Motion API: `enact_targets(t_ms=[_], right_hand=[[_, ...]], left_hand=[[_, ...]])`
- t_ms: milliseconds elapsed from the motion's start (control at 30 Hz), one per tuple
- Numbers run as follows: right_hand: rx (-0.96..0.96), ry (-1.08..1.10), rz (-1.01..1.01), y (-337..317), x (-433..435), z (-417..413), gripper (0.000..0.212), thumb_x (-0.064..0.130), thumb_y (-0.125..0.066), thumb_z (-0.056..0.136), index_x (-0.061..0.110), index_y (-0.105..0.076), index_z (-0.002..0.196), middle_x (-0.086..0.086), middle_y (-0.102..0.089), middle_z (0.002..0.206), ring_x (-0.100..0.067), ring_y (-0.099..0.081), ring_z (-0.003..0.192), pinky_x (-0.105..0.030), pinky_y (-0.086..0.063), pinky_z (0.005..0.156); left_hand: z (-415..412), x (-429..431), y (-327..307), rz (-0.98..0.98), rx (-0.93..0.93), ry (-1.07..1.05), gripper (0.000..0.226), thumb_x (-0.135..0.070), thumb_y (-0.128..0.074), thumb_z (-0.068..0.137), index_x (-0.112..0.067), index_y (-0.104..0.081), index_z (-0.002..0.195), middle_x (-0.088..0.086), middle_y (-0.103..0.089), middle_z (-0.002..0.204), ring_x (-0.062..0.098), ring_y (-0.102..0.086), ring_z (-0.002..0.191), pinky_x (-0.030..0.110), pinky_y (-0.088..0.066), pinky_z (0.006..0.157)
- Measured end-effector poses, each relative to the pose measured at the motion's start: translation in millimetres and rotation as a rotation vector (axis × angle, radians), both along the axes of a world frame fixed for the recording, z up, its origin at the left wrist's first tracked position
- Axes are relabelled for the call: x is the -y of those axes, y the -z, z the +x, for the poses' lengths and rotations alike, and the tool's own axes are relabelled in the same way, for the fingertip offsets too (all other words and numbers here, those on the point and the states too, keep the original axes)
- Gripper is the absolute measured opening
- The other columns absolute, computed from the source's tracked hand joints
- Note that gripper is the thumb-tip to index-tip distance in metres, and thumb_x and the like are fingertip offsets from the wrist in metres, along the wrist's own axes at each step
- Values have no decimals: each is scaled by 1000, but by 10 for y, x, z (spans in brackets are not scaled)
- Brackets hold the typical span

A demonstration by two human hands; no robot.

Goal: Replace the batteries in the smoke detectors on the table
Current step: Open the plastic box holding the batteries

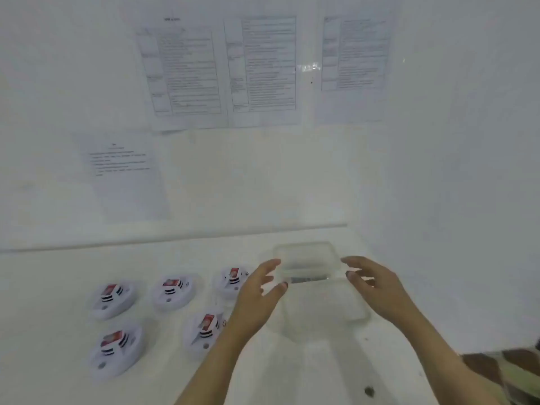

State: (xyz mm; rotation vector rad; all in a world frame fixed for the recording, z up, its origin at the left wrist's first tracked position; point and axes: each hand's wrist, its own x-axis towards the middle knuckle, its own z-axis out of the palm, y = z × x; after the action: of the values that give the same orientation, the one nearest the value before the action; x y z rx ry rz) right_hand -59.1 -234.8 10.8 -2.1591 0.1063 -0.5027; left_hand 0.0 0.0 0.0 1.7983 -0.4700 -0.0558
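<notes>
Several white round smoke detectors lie on the white table (321, 372), each showing a red and black battery on top; one (112, 299) is at the left, another (204, 331) sits by my left wrist. A clear plastic container (305, 258) stands at the back right, with something dark inside. A second clear container (321, 308) is in front of it. My left hand (257, 290) is spread at the left side of the containers, fingers relaxed. My right hand (374, 285) is spread at the right side. Neither hand clearly grips anything.
Printed paper sheets (222, 71) hang on the white wall behind the table. A white side wall (453, 200) closes in on the right. A dark spot (369, 390) marks the table near the front. Patterned fabric (508, 369) shows at the lower right.
</notes>
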Motion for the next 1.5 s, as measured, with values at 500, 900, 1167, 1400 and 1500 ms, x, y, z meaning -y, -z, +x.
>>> enact_targets(t_ms=[500,900,1167,1400,1500], right_hand=[[-289,6,456,393,82,-231,25,10,-61,89,29,-67,105,-4,-71,100,-19,-64,94,-24,-47,72],[-487,-208,676,399,-102,-338,31,14,-74,66,20,-74,97,-14,-65,90,-24,-58,82,-30,-49,71],[-534,-265,928,546,-127,-294,35,6,-74,59,18,-71,92,-16,-65,100,-32,-52,91,-41,-39,78],[-525,-282,1050,634,-162,-260,33,9,-78,51,22,-68,80,-7,-65,93,-22,-56,73,-26,-41,53],[-530,-285,1066,613,-173,-257,26,2,-71,61,19,-59,76,-3,-65,85,-17,-56,62,-21,-39,43]], left_hand=[[-14,65,345,-59,-407,21,25,2,-65,85,-19,-69,99,11,-62,112,15,-62,84,16,-52,65],[-66,-498,347,-181,-663,102,38,-1,-72,62,-8,-73,99,17,-68,98,26,-66,87,39,-52,80],[-154,-560,439,-289,-747,128,26,6,-70,70,-11,-69,89,15,-66,90,22,-59,73,33,-44,72],[-173,-544,485,-381,-815,130,29,15,-60,78,-13,-66,87,12,-62,83,18,-60,66,34,-44,74],[-174,-544,510,-373,-779,78,36,15,-61,78,-19,-72,89,11,-49,83,13,-57,63,33,-43,78]])
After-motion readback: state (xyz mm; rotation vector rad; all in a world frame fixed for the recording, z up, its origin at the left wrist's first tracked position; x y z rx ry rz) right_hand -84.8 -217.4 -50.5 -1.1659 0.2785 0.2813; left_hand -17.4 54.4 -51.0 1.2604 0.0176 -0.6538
